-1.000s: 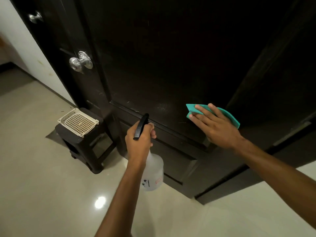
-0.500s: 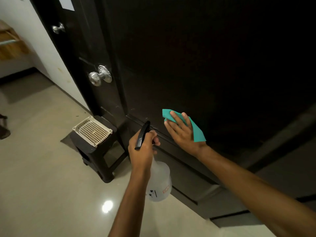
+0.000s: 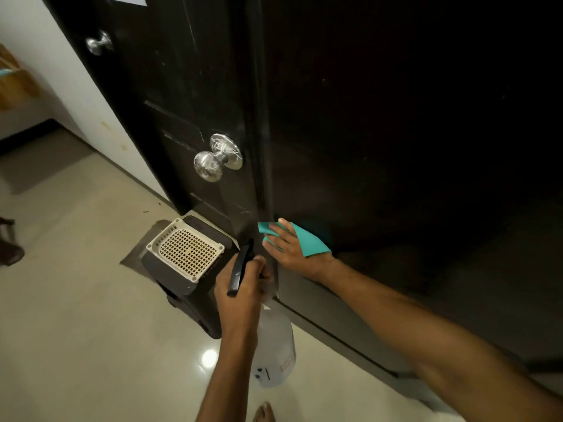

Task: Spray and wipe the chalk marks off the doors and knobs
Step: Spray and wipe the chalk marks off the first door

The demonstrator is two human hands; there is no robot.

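Note:
A dark wooden door point(image 3: 396, 132) fills the right of the view. My right hand point(image 3: 289, 248) presses a teal cloth point(image 3: 310, 242) flat against the door's lower left, near its vertical moulding. My left hand point(image 3: 240, 287) grips the black trigger head of a clear spray bottle point(image 3: 275, 348), which hangs just below the cloth. A silver knob point(image 3: 214, 159) with white chalk scribbles on its round plate sits on the door's left stile. Faint chalk marks show on the stile point(image 3: 195, 86) above it.
A dark stool point(image 3: 182, 287) with a cream perforated tray point(image 3: 185, 249) on top stands against the door's foot, just left of my left hand. A second silver knob point(image 3: 97, 44) sits on a farther door. The glossy tiled floor point(image 3: 76, 315) spreads to the left.
My right hand has slid the cloth left along the door to the vertical moulding. The view has shifted so the knob sits nearer the centre. My left hand still holds the bottle.

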